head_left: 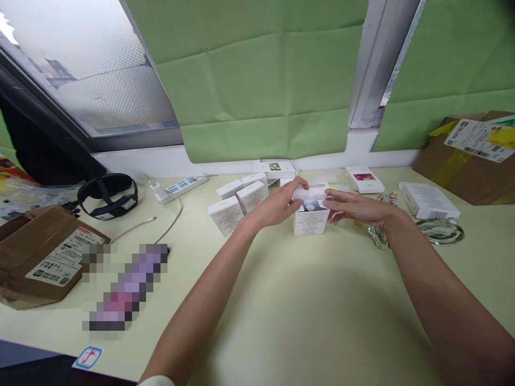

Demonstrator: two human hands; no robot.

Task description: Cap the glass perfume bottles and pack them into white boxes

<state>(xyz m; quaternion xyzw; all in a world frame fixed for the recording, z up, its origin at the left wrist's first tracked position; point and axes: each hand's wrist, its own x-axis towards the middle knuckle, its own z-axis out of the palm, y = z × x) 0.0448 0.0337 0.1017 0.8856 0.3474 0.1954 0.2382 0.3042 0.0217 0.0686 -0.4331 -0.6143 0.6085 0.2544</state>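
A small white box (pixel 309 221) stands upright on the pale yellow-green table (pixel 306 311), its top flap open and a dark round item showing inside. My left hand (pixel 277 203) grips the box's upper left edge, fingers curled over the flap. My right hand (pixel 354 206) pinches the top right edge of the same box. Several similar closed white boxes (pixel 237 203) stand in a cluster just left of my left hand.
More white boxes (pixel 364 179) lie behind and one (pixel 428 199) to the right, beside clear glass pieces (pixel 440 230). Cardboard cartons sit at far right (pixel 462 161) and front left (pixel 40 254). A black headband device (pixel 108 195), power strip (pixel 181 187) and cable lie left.
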